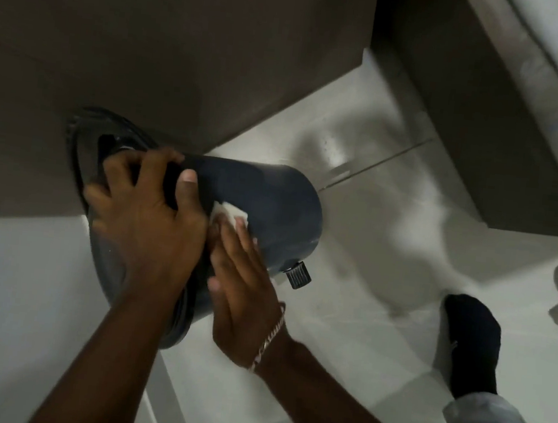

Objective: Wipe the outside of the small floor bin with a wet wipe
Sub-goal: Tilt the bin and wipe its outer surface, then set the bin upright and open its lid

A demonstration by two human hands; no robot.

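The small dark blue bin (271, 207) is tipped on its side above the white tiled floor, its base pointing right and its black pedal (298, 274) sticking out underneath. My left hand (148, 211) grips the bin's rim end, fingers curled over the edge by the lid (81, 142). My right hand (241, 297) lies flat against the bin's side, pressing a white wet wipe (229, 213) under the fingertips. Most of the wipe is hidden by my fingers.
A brown wall or cabinet face (150, 42) stands right behind the bin. Another brown cabinet (470, 111) is at the upper right. My foot in a dark sock (470, 341) rests on the white floor tiles (386, 257) at the right.
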